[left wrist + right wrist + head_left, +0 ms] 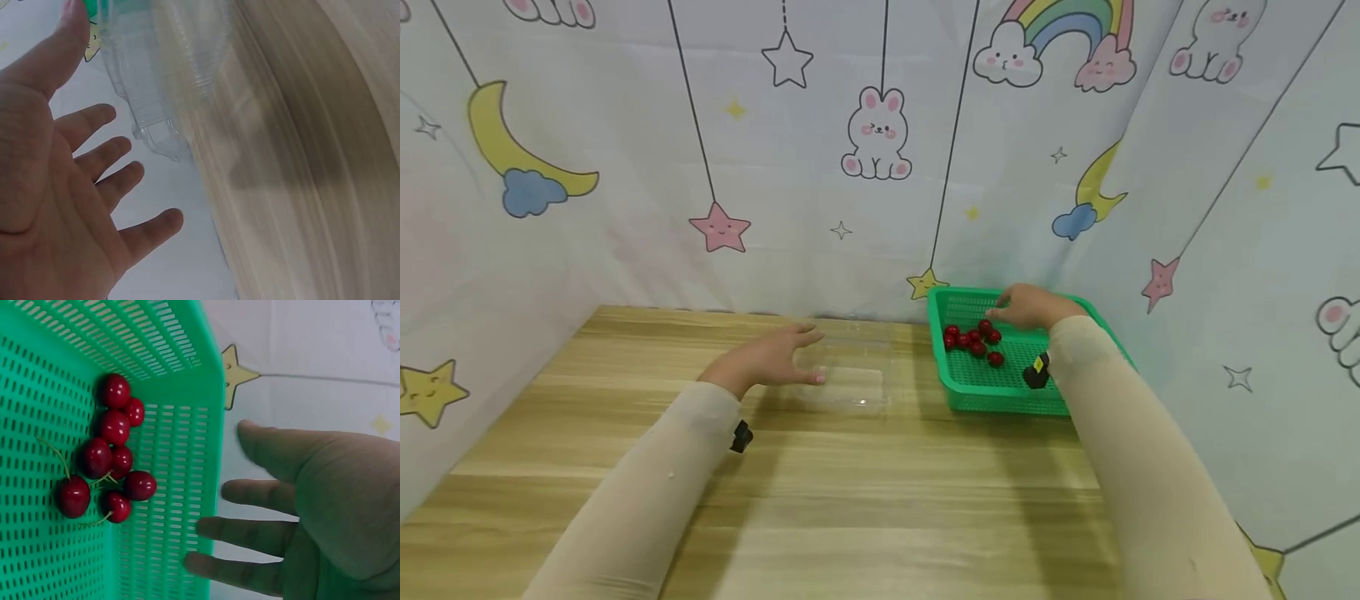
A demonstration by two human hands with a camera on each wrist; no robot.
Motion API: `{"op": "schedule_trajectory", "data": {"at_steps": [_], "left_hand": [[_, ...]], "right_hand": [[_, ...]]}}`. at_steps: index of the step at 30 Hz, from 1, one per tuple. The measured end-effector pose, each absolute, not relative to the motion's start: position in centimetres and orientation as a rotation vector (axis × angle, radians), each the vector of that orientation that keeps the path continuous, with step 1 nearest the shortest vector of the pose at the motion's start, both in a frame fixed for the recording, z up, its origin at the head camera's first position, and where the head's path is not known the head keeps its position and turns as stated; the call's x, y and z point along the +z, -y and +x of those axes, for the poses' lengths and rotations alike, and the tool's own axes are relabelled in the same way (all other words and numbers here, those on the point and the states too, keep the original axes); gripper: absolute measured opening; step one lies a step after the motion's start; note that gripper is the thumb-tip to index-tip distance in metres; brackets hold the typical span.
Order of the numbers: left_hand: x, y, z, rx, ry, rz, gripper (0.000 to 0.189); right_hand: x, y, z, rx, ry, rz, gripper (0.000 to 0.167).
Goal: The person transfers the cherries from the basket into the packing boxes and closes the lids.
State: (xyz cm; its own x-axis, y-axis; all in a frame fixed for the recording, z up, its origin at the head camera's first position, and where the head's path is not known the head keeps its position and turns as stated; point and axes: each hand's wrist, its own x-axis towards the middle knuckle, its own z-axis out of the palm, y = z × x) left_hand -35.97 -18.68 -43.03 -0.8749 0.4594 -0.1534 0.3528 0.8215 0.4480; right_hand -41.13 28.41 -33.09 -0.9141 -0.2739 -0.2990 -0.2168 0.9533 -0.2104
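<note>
Several dark red cherries (114, 427), some with green stems, lie grouped in a green plastic basket (958, 398) with slotted walls. Over the back of that basket hovers my right hand (1033, 307), its fingers extended and holding nothing; the right wrist view shows the fingertips above the rim. A clear plastic box (886, 385) stands on the table left of the basket. My left hand (771, 357) is at the box's left side, thumb and fingers spread apart. In the left wrist view the palm faces the box, with nothing in its grasp.
The wood-grain table (880, 500) runs up to a white cloth backdrop (805, 167) printed with rabbits, stars and moons. Behind the box and basket the cloth rises close, and it also hangs along the right side. A small black device is strapped at each wrist.
</note>
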Motion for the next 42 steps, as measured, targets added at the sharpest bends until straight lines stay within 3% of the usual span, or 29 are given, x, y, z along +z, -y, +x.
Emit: {"op": "schedule_trajectory", "data": {"at_steps": [12,22,35,42], "left_hand": [[-43.5,18.1,-35.7,0.649,-2.667,0.648,0.113],[-43.2,17.1,-35.7,0.631,-2.625,0.626,0.120],[-42.0,16.7,-35.4,0.542,-2.687,0.628,0.118],[-42.0,16.0,-35.3,0.500,-2.690,0.631,0.117]], "right_hand": [[-35.3,-28.2,-44.2,-0.079,-2.568,-0.182,0.049],[-38.2,-28.6,-44.5,0.006,-2.562,-0.116,0.046],[-39.1,-27.9,-44.3,-0.094,-2.610,-0.026,0.050],[-39.4,-27.9,-44.3,-0.110,-2.600,-0.085,0.041]]}}
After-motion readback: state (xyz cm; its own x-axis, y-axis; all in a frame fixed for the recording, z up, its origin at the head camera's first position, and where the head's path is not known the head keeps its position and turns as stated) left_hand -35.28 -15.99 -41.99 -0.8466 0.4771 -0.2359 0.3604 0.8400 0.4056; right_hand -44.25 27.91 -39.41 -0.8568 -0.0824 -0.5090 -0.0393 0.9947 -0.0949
